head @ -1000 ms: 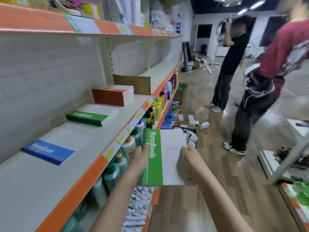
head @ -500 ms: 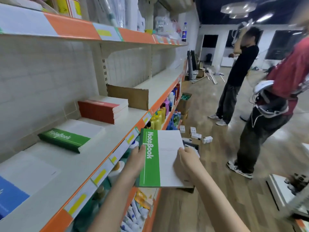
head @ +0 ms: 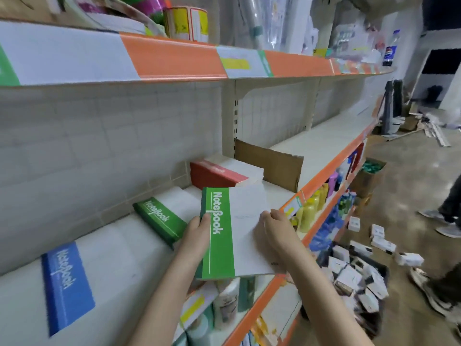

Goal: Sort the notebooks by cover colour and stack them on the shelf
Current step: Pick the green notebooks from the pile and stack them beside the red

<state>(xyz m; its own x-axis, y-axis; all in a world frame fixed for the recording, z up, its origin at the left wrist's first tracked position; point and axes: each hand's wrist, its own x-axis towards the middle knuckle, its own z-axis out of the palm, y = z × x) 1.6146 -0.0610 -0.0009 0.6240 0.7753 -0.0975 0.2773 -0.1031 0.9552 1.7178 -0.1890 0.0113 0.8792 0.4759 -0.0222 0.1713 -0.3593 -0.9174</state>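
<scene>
Both hands (head: 199, 233) (head: 277, 228) hold green notebook (head: 219, 236) (over shelf (head: 324, 136)).

"NoteBook", white on green band, runs down the held notebook (head: 218, 234), btwn left hand (head: 197, 233) & right hand (head: 277, 229). Same word on green notebook (head: 159, 217) lying on shelf just left of left hand, & on blue notebook (head: 66, 283) further left. Red stack (head: 219, 174) above the hands: lettering too blurred. Pepsi logo on bottle (head: 388, 52), top shelf, far upper right of the hands. Price tags unreadable.
</scene>
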